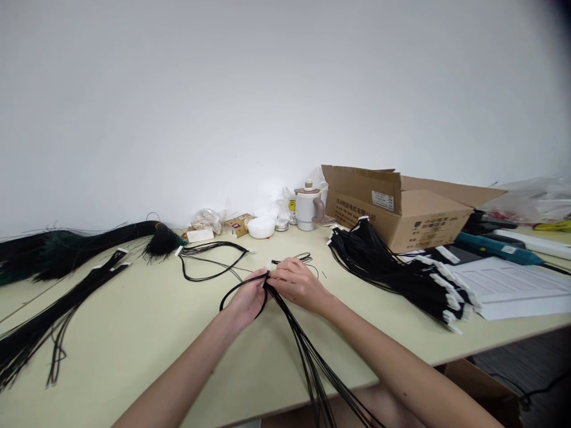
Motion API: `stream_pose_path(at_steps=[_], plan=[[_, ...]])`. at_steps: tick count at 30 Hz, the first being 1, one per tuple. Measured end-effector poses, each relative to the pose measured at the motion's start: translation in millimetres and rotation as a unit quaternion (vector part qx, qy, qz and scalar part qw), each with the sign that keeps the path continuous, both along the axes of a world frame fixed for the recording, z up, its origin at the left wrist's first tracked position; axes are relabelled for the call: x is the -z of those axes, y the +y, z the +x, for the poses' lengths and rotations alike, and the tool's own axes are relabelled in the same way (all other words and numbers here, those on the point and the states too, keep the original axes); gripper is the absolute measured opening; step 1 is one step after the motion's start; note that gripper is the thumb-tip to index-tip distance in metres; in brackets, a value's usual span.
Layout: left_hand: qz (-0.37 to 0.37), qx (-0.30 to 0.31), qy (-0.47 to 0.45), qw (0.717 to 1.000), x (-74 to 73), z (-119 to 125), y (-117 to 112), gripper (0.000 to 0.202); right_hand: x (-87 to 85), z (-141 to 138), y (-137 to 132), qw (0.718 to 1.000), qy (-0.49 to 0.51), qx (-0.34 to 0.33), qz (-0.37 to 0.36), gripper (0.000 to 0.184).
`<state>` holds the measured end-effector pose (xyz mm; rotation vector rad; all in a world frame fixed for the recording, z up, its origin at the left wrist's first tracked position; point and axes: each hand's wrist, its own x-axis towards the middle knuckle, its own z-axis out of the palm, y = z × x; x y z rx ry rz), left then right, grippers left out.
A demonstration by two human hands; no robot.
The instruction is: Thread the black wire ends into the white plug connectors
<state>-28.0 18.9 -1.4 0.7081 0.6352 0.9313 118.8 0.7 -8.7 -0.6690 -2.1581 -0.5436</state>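
Observation:
Both hands meet over the middle of the table around a black wire harness [300, 340]. My left hand [247, 300] is closed on it near a small white connector, with a loop of black cable curving round the fingers. Against it, my right hand [300, 284] pinches the wires at the same connector end. From between the hands the long wires hang down over the table's front edge. Just behind lies another looped wire harness [214, 245] with white connectors at its ends. The fingertips partly hide the held connector.
Bundled harnesses with white connectors [397, 267] lie right, before an open cardboard box [419, 220]. More black wire bundles [75, 291] cover the left side. A mug [306, 209], a white bowl [261, 227] and papers [513, 285] are also there. The table's front edge [428, 362] is close.

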Motion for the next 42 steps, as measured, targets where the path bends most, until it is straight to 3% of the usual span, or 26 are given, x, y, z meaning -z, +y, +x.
stream_pose_path(at_steps=[3, 4, 6, 9, 11, 12, 14, 17, 19, 21, 25, 42], plan=[[0.002, -0.018, -0.006, 1.0, -2.6, 0, 2, 0.003, -6.4, -6, -5, 0.974, 0.164, -0.069, -0.142, 0.014], [-0.002, -0.025, -0.003, 1.0, -3.6, -1, 2, 0.004, -9.0, -7, -6, 0.947, 0.239, -0.091, -0.196, 0.015], [-0.014, -0.037, 0.01, 0.999, -5.2, -2, 3, 0.005, -14.3, -4, -4, 0.867, 0.395, -0.131, -0.274, 0.016], [-0.015, -0.068, 0.028, 0.997, -6.2, -4, 5, 0.003, -21.3, 12, 4, 0.742, 0.594, -0.159, -0.267, 0.02], [0.0, -0.085, 0.034, 0.996, -6.1, -3, 5, 0.002, -24.9, 27, 9, 0.697, 0.676, -0.116, -0.209, 0.02], [0.01, -0.09, 0.035, 0.995, -5.9, -3, 5, 0.003, -26.2, 34, 11, 0.694, 0.694, -0.075, -0.178, 0.02], [0.033, -0.099, 0.035, 0.994, -5.4, -2, 4, 0.006, -27.5, 41, 10, 0.742, 0.66, 0.025, -0.114, 0.022], [0.067, -0.11, 0.033, 0.991, -4.1, 0, 2, 0.011, -24.4, 34, 4, 0.878, 0.459, 0.134, -0.021, 0.019], [0.076, -0.116, 0.026, 0.99, -3.1, 0, 1, 0.012, -18.8, 20, -2, 0.939, 0.314, 0.136, 0.021, 0.015], [0.079, -0.121, 0.02, 0.989, -2.6, 0, 1, 0.014, -12.2, 7, -7, 0.97, 0.21, 0.118, 0.045, 0.012], [0.092, -0.127, 0.012, 0.988, -3.6, 0, 1, 0.015, -4.7, -6, -11, 0.983, 0.134, 0.111, 0.059, 0.01], [0.132, -0.123, -0.001, 0.984, 0.1, 0, 5, 0.028, -5.1, -2, -10, 0.985, 0.123, 0.116, 0.029, 0.011]])
